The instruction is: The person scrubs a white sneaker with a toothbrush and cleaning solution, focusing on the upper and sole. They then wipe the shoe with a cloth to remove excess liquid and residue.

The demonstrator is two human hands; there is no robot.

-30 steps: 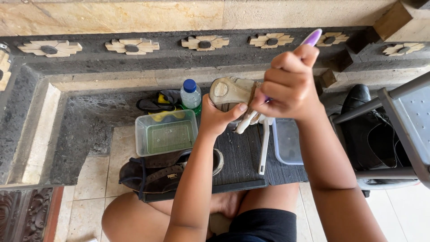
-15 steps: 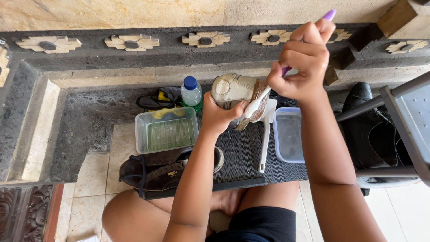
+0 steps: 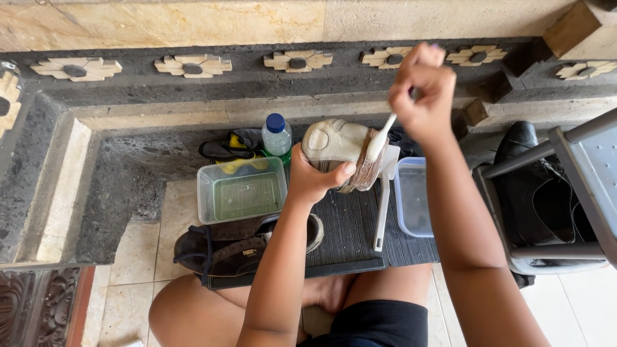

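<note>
My left hand [image 3: 315,181] grips a cream and brown shoe [image 3: 336,144], held up sideways over a dark ribbed mat [image 3: 350,234]. My right hand [image 3: 424,90] is closed around a thin white toothbrush [image 3: 380,138] whose head rests on the shoe's brown sole edge. The brush's upper handle is hidden inside my fist.
A clear tub with green liquid [image 3: 241,189] and a blue-capped bottle [image 3: 277,136] stand left of the shoe. A second clear tub [image 3: 412,196] and a long white brush [image 3: 382,212] lie right. A brown shoe [image 3: 225,247] rests on the mat. Grey chair frame [image 3: 578,193] at right.
My right hand has lifted and shifted right, dragging the toothbrush along the shoe's sole. The left hand holds the shoe in about the same place.
</note>
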